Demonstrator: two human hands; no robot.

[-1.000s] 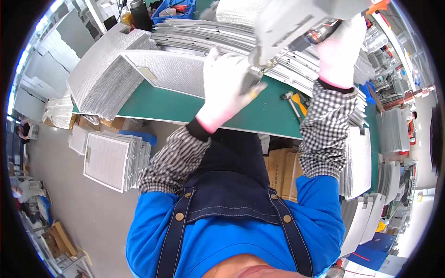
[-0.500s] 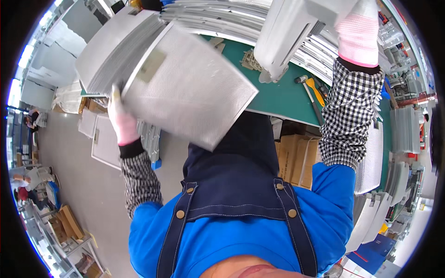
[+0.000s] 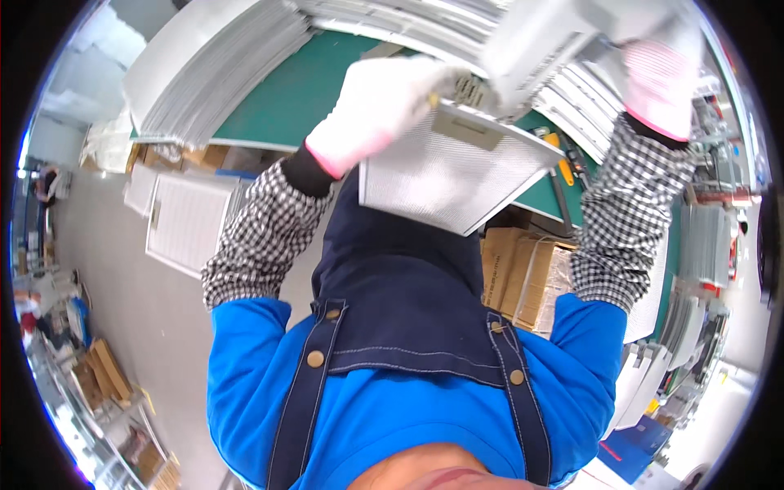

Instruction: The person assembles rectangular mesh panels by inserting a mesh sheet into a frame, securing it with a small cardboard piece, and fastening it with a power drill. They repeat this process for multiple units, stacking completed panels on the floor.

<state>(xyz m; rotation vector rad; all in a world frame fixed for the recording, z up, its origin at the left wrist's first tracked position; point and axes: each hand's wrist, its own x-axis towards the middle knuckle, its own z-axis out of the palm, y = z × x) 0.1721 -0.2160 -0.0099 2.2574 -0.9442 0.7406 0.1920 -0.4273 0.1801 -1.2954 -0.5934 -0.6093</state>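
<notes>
My left hand (image 3: 371,114), in a white and pink glove, pinches the upper edge of a silver mesh filter panel (image 3: 445,180). The panel hangs tilted in front of my apron, with a rectangular plate (image 3: 467,129) near its top edge. At the upper right my gloved right hand (image 3: 660,82) is closed round the rear part of a bulky light-grey device (image 3: 539,61). Blur hides its fingers in part. The device's front end is just above the panel, close to a cluster of small beige parts (image 3: 469,90); I cannot tell whether they touch.
A tall stack of panels (image 3: 204,73) stands at the left of the green table (image 3: 273,102). More silver frames (image 3: 408,28) lie along the back. A hammer (image 3: 559,196) and a yellow-handled tool (image 3: 563,163) lie at right. Below is a cardboard box (image 3: 523,273).
My left hand has carried the mesh panel from the stack's side rightward, to below the grey device. The panel has turned, its plate now at the top. My right hand stays with the device.
</notes>
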